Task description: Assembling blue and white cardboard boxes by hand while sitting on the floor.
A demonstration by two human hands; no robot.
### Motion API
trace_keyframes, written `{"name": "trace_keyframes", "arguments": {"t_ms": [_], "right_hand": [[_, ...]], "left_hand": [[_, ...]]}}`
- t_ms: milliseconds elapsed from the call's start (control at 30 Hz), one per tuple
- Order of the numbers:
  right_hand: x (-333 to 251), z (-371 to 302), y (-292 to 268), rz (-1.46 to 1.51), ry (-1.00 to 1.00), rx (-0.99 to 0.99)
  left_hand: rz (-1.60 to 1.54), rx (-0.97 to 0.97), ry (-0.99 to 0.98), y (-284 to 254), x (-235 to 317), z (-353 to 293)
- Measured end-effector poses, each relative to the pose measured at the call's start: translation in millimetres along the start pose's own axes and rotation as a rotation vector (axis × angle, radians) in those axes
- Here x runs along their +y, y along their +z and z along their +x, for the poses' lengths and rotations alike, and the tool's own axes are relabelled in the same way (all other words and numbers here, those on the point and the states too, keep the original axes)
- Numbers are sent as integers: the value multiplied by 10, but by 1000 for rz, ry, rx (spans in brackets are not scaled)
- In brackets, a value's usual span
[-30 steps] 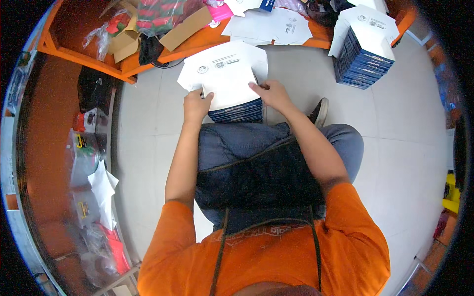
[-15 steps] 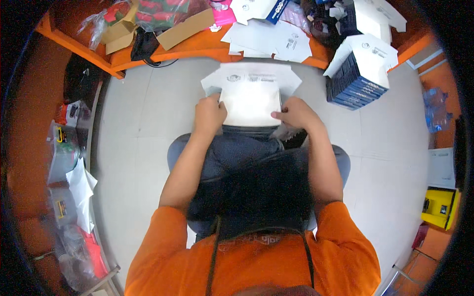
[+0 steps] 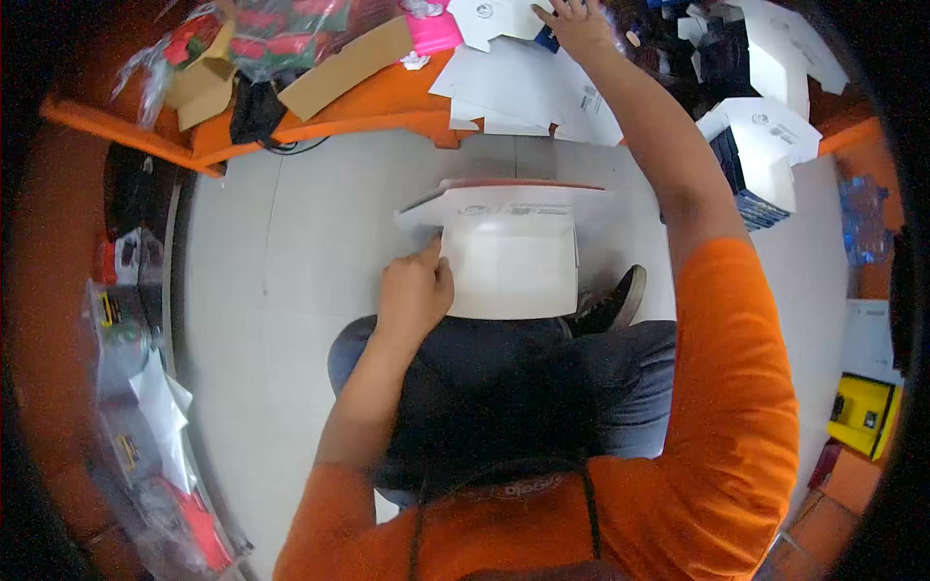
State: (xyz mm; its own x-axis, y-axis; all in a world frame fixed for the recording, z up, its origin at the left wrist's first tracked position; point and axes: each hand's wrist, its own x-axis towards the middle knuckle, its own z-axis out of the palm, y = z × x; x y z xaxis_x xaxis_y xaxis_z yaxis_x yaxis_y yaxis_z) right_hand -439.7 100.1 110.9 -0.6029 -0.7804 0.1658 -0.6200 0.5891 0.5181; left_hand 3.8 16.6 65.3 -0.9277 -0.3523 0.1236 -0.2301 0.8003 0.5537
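An opened white cardboard box (image 3: 513,276) sits at my knees, its printed lid flap (image 3: 513,205) raised at the far side. My left hand (image 3: 415,295) grips the box's left wall, the thumb near its inner edge and the other fingers curled. Stretched far forward, my right hand (image 3: 573,27) has its fingers spread over an unfolded white and blue box blank (image 3: 494,21) on the orange table. Under that blank lie several flat white cardboard blanks (image 3: 504,82).
On the right stand stacked blue and white boxes (image 3: 760,184) with open flaps. Brown cardboard (image 3: 349,68) and red items in clear plastic (image 3: 291,29) lie on the orange table (image 3: 339,128). Plastic bags line the left side; a yellow case (image 3: 862,416) is at the right.
My right hand has let go of the box's right side and reached forward to the table. My left hand stays at the box, which now appears lower in view.
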Motion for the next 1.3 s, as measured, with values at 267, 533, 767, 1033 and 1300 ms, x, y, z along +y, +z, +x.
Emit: {"name": "trace_keyframes", "arguments": {"t_ms": [267, 533, 767, 1033, 1300], "right_hand": [[-223, -734, -973, 341, -206, 143], [-1076, -2976, -2124, 554, -438, 343], [-1714, -3496, -1828, 469, -376, 301], [-1647, -3234, -1819, 861, -470, 479], [-1191, -3275, -1083, 1345, 540, 170]], "left_hand": [[-143, 60, -27, 14, -66, 15], [-31, 116, 8, 38, -53, -67], [-239, 134, -80, -20, -128, -209], [-442, 136, -104, -32, -199, -298], [-462, 114, -82, 35, -250, -279]]}}
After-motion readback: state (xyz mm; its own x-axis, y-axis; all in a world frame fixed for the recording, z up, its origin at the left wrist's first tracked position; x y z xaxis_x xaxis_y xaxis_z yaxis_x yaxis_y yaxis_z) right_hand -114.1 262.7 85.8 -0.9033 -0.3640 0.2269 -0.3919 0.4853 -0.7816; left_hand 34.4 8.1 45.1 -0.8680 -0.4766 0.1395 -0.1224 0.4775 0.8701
